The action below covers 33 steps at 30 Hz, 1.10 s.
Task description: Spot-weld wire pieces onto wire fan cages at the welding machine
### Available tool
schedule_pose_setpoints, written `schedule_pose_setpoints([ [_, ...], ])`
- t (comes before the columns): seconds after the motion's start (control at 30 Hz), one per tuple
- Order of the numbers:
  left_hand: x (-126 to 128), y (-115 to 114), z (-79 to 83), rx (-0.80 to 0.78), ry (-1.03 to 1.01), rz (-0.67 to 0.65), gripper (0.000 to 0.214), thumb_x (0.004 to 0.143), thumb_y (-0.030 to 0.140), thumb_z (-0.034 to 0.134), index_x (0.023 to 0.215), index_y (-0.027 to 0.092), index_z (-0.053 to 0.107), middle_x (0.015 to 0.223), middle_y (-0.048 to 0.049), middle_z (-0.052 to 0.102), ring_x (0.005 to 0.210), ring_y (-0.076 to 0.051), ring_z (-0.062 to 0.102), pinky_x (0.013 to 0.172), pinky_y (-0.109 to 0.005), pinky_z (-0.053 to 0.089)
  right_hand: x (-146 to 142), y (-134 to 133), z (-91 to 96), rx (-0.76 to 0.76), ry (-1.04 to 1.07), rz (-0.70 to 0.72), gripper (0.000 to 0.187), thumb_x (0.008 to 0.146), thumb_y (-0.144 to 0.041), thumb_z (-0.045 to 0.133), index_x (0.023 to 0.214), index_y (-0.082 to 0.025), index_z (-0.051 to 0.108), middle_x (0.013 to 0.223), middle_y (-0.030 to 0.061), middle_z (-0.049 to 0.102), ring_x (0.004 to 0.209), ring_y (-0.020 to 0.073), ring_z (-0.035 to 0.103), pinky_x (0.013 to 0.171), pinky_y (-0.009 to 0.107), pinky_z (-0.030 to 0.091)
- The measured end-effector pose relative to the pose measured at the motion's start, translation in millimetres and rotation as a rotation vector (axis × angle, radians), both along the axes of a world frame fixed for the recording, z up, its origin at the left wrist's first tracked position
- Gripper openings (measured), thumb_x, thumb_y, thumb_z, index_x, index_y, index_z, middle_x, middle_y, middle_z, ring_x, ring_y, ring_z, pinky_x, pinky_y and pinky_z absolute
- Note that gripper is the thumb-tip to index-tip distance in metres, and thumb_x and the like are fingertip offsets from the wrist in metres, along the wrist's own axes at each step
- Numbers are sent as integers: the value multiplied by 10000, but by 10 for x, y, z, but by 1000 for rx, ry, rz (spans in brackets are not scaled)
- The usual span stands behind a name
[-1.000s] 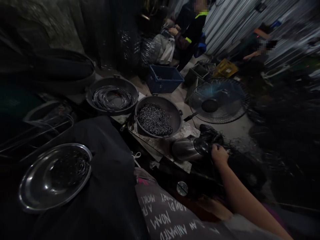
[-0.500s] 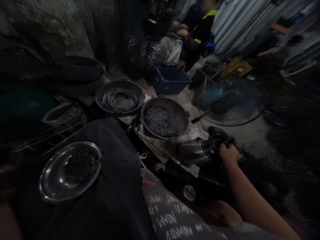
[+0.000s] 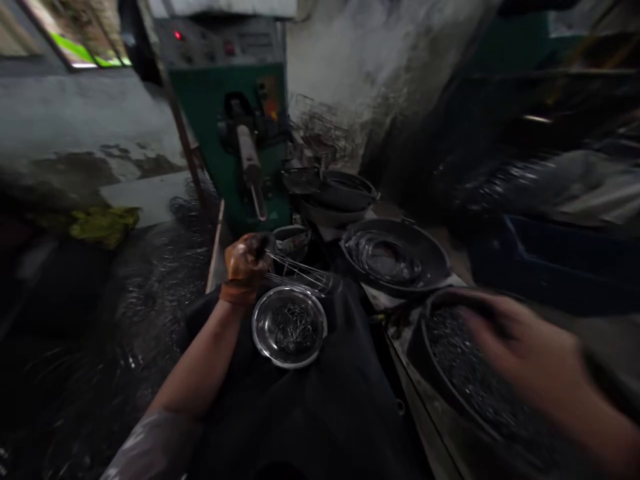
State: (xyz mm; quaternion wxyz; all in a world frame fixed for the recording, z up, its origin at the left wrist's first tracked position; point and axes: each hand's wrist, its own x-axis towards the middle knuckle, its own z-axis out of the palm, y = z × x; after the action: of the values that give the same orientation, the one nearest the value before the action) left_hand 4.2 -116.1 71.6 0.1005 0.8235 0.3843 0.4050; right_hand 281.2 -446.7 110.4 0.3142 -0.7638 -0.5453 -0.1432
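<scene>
Several thin wires [image 3: 300, 267] at twelve o'clock of the bowl [image 3: 265, 323] should handle light and springy (grip the eleven-o'clock end), where the left hand [image 3: 244, 265] curls, hold unclear; the right hand [image 3: 533, 347], blurred at three o'clock, cannot be judged.

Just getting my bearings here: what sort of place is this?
Likely a metalworking workshop: there is a green machine with a red light, a dark pan of coiled wire, and a shiny bowl holding small metal pieces.

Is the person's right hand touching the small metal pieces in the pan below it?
Cannot tell: in the head view, the blurred right hand overlaps the pan and small metal pieces, showing neither contact nor gap plainly.
</scene>
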Motion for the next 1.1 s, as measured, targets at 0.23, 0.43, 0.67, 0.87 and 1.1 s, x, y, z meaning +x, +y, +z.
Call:
schedule_pose_setpoints([
  [0.23, 20, -16, 187, -102, 243, 136, 347, 1008, 404, 482, 987, 198, 760, 991, -60, 764, 901, -203, 711, 777, -280, 496, -1097, 1919, -284, 79, -72, 548, 384, 990, -325, 546, 1319, -131, 594, 1277, 177, 695, 1127, 325, 673, 922, 511, 586],
  [0.43, -145, 229, 34, -225, 362, 201, 327, 998, 421, 485, 977, 218, 740, 1020, -48, 760, 951, -206, 701, 784, -277, 473, -1060, 2334, -560, 207, 97, 627, 200, 986, -202, 521, 1097, -228, 685, 1197, 110, 736, 1080, 261, 703, 961, 450, 576],
  [0.67, -169, 537, 84, -442, 386, 258, 252, 940, 387, 570, 1041, 229, 739, 1096, -54, 754, 997, -225, 696, 804, -285, 494, -1011, 2804, -340, 20, 257, 722, 243, 932, -199, 494, 1058, -232, 699, 979, 55, 776, 908, 227, 739, 812, 343, 593],
  [0.87, -473, 422, 69, -357, 278, 150, 523, 911, 539, 616, 1332, 231, 648, 1284, -76, 696, 1161, -242, 660, 1012, -337, 503, -751, 3204, -329, -1, 404, 655, 197, 874, -289, 513, 937, -216, 686, 794, 41, 747, 731, 220, 713, 715, 333, 568],
  [1.1, -431, 538, -100, -50, 251, -3, 1100, 628, 580, 817, 1566, 197, 389, 1604, -126, 408, 1486, -337, 363, 1218, -455, 352, -719, 3393, -401, 12, 554, 688, 192, 827, -351, 574, 883, -211, 693, 810, 52, 757, 768, 221, 713, 760, 345, 575],
])
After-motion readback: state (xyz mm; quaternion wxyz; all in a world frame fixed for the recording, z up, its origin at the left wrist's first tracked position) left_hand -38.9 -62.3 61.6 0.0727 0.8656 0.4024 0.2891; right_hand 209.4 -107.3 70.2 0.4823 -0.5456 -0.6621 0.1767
